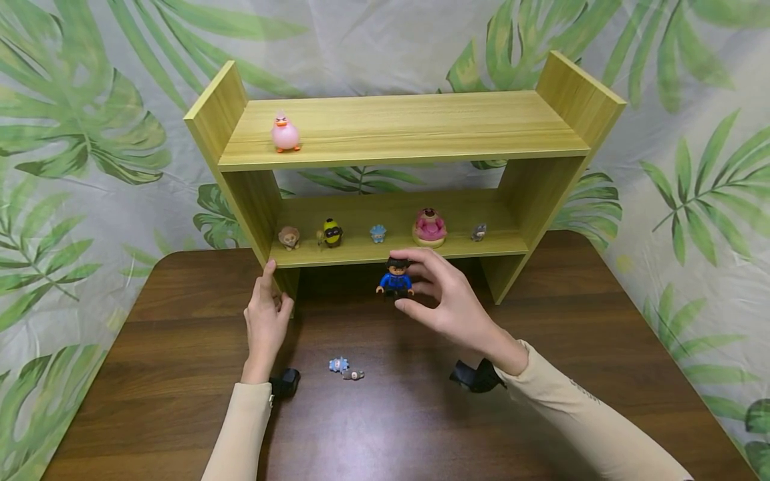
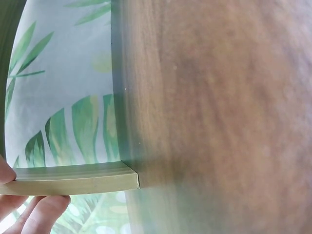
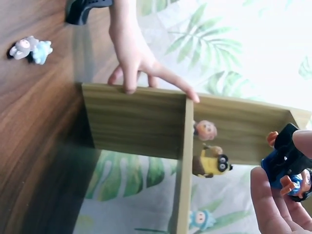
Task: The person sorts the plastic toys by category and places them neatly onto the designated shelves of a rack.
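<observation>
In the head view my right hand pinches a toy figure with black hair and a blue top between thumb and fingers. It is held upright in front of the lower shelf board. The right wrist view shows the toy figure from below, its dark base facing the camera. My left hand grips the front edge of the wooden shelf's left side panel. Up close in the left wrist view, thumb and fingers lie on either side of that panel.
On the lower board stand a lion-like figure, a yellow minion, a blue figure, a pink bear and a grey figure. A pink duck stands above. Two small figures lie on the table.
</observation>
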Demonstrator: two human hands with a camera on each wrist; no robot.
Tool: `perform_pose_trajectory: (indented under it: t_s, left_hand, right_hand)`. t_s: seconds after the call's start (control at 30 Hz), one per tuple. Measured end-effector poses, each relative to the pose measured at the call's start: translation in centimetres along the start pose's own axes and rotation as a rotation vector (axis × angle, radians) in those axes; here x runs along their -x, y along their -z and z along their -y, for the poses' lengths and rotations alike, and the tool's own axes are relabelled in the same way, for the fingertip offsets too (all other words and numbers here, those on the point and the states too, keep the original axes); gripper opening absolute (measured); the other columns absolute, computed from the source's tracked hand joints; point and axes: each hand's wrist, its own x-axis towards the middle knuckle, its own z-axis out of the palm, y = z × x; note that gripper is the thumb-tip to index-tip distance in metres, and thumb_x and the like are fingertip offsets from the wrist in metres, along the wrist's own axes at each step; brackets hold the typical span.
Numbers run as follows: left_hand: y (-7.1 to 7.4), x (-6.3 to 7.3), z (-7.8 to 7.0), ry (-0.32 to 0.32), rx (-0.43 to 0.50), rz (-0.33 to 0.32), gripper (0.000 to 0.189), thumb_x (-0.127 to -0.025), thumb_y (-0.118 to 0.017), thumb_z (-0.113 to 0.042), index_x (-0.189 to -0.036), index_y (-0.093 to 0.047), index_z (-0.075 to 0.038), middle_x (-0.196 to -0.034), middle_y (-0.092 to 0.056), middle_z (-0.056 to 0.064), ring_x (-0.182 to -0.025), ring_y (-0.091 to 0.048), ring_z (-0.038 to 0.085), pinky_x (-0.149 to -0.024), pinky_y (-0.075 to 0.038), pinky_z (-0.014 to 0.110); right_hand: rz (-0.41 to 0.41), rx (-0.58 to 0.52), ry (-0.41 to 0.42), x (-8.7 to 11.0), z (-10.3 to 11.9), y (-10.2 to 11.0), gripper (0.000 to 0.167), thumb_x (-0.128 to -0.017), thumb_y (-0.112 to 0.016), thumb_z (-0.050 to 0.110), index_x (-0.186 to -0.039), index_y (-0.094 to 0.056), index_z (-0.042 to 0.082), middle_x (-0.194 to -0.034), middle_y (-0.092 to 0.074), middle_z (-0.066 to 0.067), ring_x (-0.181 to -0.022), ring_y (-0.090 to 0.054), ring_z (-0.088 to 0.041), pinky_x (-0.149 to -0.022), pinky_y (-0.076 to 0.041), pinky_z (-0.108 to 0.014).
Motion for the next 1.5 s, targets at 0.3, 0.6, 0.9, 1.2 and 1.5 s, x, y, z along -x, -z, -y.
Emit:
perform_pose_trajectory:
  t_s: [0.3, 0.6, 0.9, 1.2, 1.5]
  left_hand:
    - [0.1, 0.0, -0.1, -0.004, 0.002, -0.009, 0.085, -0.082, -0.053, 0.012, -0.147, -0.025, -0.036, -0.086, -0.044, 0.014, -0.053, -0.036, 0.018, -0.048, -0.031, 0.036]
    - [0.2, 0.0, -0.2, 0.005, 0.011, -0.001, 0.084, -0.083, -0.053, 0.010, -0.147, -0.025, -0.036, -0.085, -0.042, 0.013, -0.053, -0.035, 0.018, -0.048, -0.031, 0.037]
    - [0.2, 0.0, -0.2, 0.017, 0.013, 0.012, 0.085, -0.084, -0.054, 0.010, -0.147, -0.024, -0.038, -0.084, -0.041, 0.014, -0.054, -0.036, 0.020, -0.049, -0.032, 0.038]
    - [0.1, -0.1, -0.1, -0.003, 0.003, -0.011, 0.089, -0.081, -0.054, 0.014, -0.147, -0.023, -0.038, -0.083, -0.042, 0.014, -0.053, -0.034, 0.017, -0.048, -0.030, 0.036]
    - [0.1, 0.0, -0.1, 0.002, 0.008, 0.003, 0.087, -0.083, -0.054, 0.011, -0.148, -0.023, -0.038, -0.083, -0.041, 0.014, -0.054, -0.036, 0.019, -0.049, -0.031, 0.037]
  right_hand:
    - [-0.006, -0.005, 0.030, -1.1, 1.0, 0.7, 0.060, -0.078, -0.071, -0.011, -0.132, -0.050, 0.002, -0.130, -0.051, -0.008, -0.105, -0.055, -0.022, -0.088, -0.048, -0.034]
    - [-0.012, 0.014, 0.045, -2.1, 2.1, 1.3, 0.058, -0.081, -0.069, -0.009, -0.134, -0.050, 0.004, -0.133, -0.050, -0.005, -0.108, -0.053, -0.020, -0.089, -0.047, -0.034]
    - [-0.020, 0.010, 0.097, -3.0, 2.6, 1.7, 0.057, -0.081, -0.067, -0.012, -0.133, -0.049, 0.003, -0.134, -0.049, -0.008, -0.106, -0.054, -0.022, -0.086, -0.048, -0.037]
    - [-0.025, 0.007, 0.195, -4.6, 3.5, 2.2, 0.055, -0.080, -0.066, -0.015, -0.131, -0.048, -0.004, -0.131, -0.050, -0.017, -0.104, -0.057, -0.024, -0.087, -0.048, -0.037]
    - [-0.041, 0.056, 0.273, -6.4, 4.9, 3.0, 0.055, -0.080, -0.066, -0.014, -0.131, -0.046, -0.005, -0.117, -0.059, -0.013, -0.100, -0.059, -0.022, -0.062, -0.042, -0.024]
